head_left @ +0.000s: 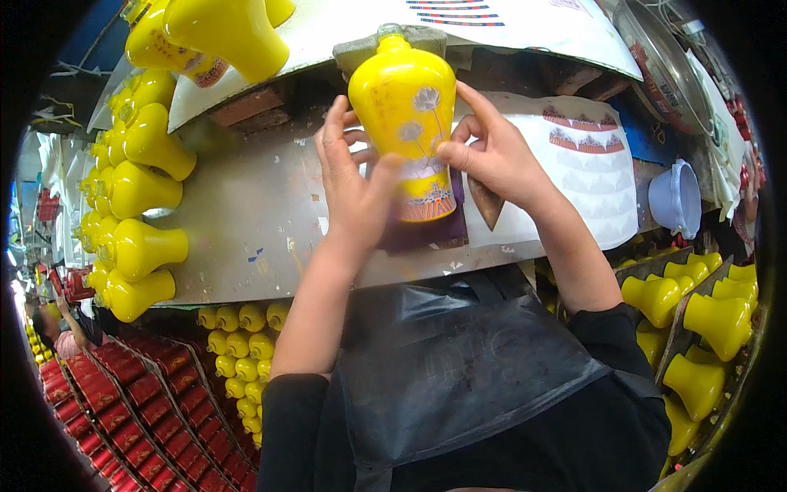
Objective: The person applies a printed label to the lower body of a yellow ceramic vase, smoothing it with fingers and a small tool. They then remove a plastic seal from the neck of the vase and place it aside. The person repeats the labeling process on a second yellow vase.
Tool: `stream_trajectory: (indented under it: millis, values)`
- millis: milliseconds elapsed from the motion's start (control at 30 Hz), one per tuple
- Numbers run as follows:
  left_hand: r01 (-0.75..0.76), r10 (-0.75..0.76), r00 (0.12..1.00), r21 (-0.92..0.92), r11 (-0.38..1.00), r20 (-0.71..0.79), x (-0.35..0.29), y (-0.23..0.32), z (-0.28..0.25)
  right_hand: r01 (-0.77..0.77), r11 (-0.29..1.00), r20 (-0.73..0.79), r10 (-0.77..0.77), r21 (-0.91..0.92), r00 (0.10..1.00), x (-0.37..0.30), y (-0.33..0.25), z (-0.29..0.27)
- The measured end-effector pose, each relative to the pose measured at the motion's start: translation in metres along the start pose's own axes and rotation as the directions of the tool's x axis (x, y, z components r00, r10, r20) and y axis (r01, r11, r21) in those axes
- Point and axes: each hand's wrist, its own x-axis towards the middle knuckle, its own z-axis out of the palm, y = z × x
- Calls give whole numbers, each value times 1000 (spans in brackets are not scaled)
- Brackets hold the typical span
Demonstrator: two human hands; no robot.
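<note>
A glossy yellow bottle [398,98] with a narrow clear neck lies in front of me, neck pointing away. Grey flower pictures are on its side, and a patterned red-and-blue band [429,202] circles its base. My left hand [354,168] is beside the bottle's left side, fingers apart, its thumb blurred over the lower part. My right hand [496,152] has its thumb against the right side and its index finger stretched along the shoulder. Under the right palm, a brown flat pointed piece [488,203] sticks out, apparently held by the curled fingers. A grey block [352,51] stands behind the neck.
White sheets of printed bands [586,180] lie right of the bottle on the grey table [254,213]. Yellow bottles line the left edge [139,246]; more fill racks [697,385] at lower right. A pale bucket [675,199] stands right. Red boxes [147,402] are stacked lower left.
</note>
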Motion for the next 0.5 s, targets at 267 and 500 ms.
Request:
stream_trajectory:
  millis: [267,500]
  values:
    - [180,-179,983,-356,917,37,-11,7,2,-23,959,62,6,283,998,-10,13,7]
    - [200,-211,977,-341,918,3,-12,14,11,-4,975,-10,6,222,1000,-10,7,18]
